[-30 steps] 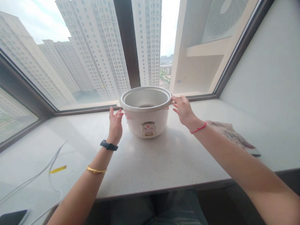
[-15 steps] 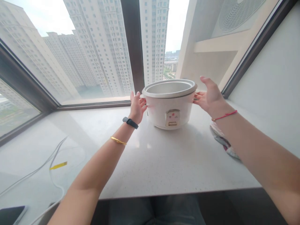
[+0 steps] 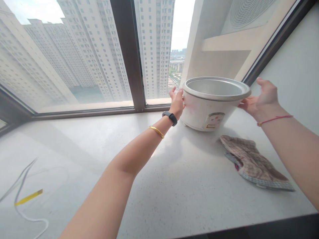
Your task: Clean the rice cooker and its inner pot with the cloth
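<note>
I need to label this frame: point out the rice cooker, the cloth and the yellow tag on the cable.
rice cooker [image 3: 209, 113], head view, front wall of its body
cloth [image 3: 251, 162], head view, middle of the fabric
yellow tag [image 3: 28, 197], head view, middle of the strip

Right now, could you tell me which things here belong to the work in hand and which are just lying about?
In hand: rice cooker, left hand and right hand at its sides.
Lying about: cloth, white cable with yellow tag.

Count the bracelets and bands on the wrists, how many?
3. A black band and a thin gold bangle sit on the left wrist; a thin red string bracelet circles the right wrist. More could be hidden beyond the picture's edge.
</note>
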`<state>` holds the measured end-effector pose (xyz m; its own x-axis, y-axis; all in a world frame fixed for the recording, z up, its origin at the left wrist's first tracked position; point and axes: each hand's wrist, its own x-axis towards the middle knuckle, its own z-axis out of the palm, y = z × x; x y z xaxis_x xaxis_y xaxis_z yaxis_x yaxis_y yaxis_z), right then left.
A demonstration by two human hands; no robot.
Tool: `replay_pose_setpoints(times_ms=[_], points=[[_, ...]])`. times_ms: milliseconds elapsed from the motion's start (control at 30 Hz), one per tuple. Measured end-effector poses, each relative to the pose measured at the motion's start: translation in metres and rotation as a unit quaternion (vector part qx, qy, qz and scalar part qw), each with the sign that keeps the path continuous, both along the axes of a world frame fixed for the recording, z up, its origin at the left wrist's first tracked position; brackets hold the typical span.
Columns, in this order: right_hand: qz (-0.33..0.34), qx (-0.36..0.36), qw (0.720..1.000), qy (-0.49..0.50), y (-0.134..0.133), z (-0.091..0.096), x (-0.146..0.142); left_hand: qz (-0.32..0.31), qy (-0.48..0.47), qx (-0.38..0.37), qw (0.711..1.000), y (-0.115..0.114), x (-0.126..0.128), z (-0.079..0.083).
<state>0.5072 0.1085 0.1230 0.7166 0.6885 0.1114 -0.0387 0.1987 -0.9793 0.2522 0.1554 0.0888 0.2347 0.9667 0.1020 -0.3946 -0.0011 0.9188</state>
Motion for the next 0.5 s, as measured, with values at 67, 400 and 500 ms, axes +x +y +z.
replay_pose_setpoints(times_ms=[67, 400, 500], points=[[0.035, 0.012, 0.995, 0.09, 0.004, -0.004, 0.009, -0.004, -0.003, 0.002, 1.0, 0.002, 0.008, 0.0], [0.01, 0.013, 0.997, 0.077, 0.027, -0.016, 0.026, -0.029, -0.023, 0.004, 0.999, 0.009, 0.016, -0.003], [-0.017, -0.011, 0.997, 0.078, 0.023, -0.012, 0.023, -0.028, 0.025, 0.023, 0.999, 0.006, 0.008, -0.003]])
